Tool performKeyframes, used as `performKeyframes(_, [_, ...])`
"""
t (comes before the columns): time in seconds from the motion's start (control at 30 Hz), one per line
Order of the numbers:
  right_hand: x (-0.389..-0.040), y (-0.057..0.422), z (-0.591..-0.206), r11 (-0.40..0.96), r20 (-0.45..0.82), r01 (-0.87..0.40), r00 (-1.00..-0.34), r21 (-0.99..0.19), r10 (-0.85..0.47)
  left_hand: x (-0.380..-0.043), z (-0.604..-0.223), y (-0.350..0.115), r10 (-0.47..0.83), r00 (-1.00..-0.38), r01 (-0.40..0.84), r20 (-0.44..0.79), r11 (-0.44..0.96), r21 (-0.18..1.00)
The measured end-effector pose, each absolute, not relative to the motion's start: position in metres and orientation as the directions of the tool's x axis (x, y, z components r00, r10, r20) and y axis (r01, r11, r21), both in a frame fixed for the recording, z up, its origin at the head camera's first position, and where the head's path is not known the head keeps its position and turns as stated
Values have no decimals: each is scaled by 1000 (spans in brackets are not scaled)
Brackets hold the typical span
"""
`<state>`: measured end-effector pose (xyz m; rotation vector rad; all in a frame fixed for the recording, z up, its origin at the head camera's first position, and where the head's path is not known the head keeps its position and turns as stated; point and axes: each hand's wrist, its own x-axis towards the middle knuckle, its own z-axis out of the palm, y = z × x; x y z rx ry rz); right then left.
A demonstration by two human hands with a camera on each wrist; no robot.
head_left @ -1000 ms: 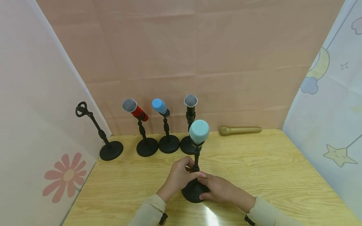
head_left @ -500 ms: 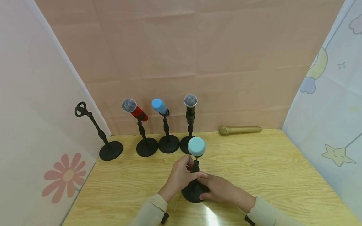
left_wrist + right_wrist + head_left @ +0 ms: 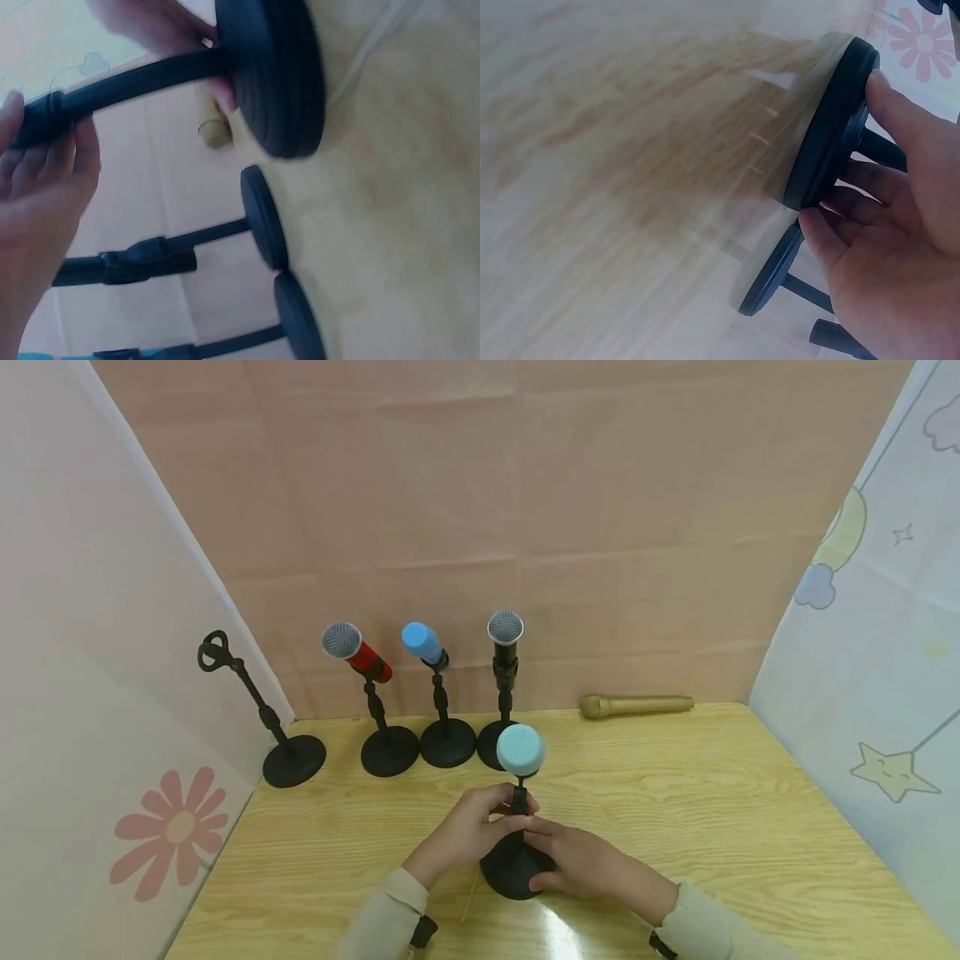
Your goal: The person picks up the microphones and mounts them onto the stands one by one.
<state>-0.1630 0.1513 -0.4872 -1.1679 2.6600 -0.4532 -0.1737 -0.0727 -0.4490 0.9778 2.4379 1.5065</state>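
A microphone with a pale turquoise head (image 3: 521,750) sits at the top of a black desk stand (image 3: 512,875) near the front of the table. My left hand (image 3: 467,828) grips the collar on the stand's pole, fingers behind it and thumb in front, as the left wrist view shows too. Lower down, my right hand (image 3: 583,862) holds the round base (image 3: 832,127), its thumb on the rim and fingers round the edge beside the pole. The base stands on the wooden table (image 3: 337,860). The microphone's handle is hidden behind its head in the head view.
Behind stand three more microphones on black stands: a red one (image 3: 367,660), a blue one (image 3: 424,643) and a black one (image 3: 506,652). An unoccupied stand (image 3: 294,762) is at the left. A gold microphone (image 3: 637,707) lies by the back wall.
The turquoise microphone has dropped lower as the stand's pole shortened. My left hand has since shifted its grip slightly round the collar. The right hand has stayed on the base.
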Motion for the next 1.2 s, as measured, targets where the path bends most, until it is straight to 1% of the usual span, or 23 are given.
performKeyframes(0.1, [-163, 151, -487, 631, -46, -694, -659, -347, -750, -179, -446, -79, 670, -717, 467, 192, 257, 846])
performKeyframes(0.23, [-164, 150, -488, 623, -39, -703, -652, -344, -757, -186, -446, -83, 730, -667, 449, 151, 232, 863])
performKeyframes(0.33, [-165, 150, -489, 629, -49, -694, -657, -349, -752, -193, -449, -85, 761, -635, 415, 135, 188, 890])
performKeyframes(0.43, [-166, 150, -489, 637, -63, -682, -663, -359, -746, -199, -451, -86, 783, -614, 357, 100, 162, 920])
performKeyframes(0.53, [-167, 151, -489, 638, -69, -676, -665, -368, -744, -202, -450, -86, 793, -606, 319, 58, 175, 931])
performKeyframes(0.57, [-167, 151, -489, 639, -70, -674, -666, -370, -743, -203, -450, -86, 793, -607, 317, 47, 187, 930])
performKeyframes(0.63, [-167, 151, -490, 641, -72, -670, -668, -375, -741, -201, -450, -87, 786, -617, 352, 35, 237, 905])
performKeyframes(0.73, [-167, 150, -491, 645, -73, -666, -672, -375, -737, -195, -453, -90, 742, -671, 433, 9, 382, 817])
performKeyframes(0.83, [-165, 149, -493, 652, -73, -660, -680, -373, -729, -184, -460, -93, 679, -733, 490, -48, 576, 654])
performKeyframes(0.9, [-161, 149, -493, 666, -77, -647, -693, -372, -716, -175, -466, -95, 650, -753, 503, -100, 667, 550])
performKeyframes(0.97, [-157, 148, -494, 681, -78, -631, -710, -370, -700, -167, -472, -95, 636, -759, 518, -142, 721, 459])
performKeyframes(1.03, [-153, 147, -494, 697, -75, -618, -726, -364, -684, -159, -477, -93, 628, -764, 545, -147, 751, 374])
performKeyframes(1.13, [-149, 147, -493, 706, -57, -604, -744, -368, -666, -152, -481, -88, 609, -785, 569, -113, 782, 256])
performKeyframes(1.2, [-150, 148, -491, 707, -45, -598, -751, -378, -659, -150, -483, -83, 591, -802, 566, -86, 798, 204])
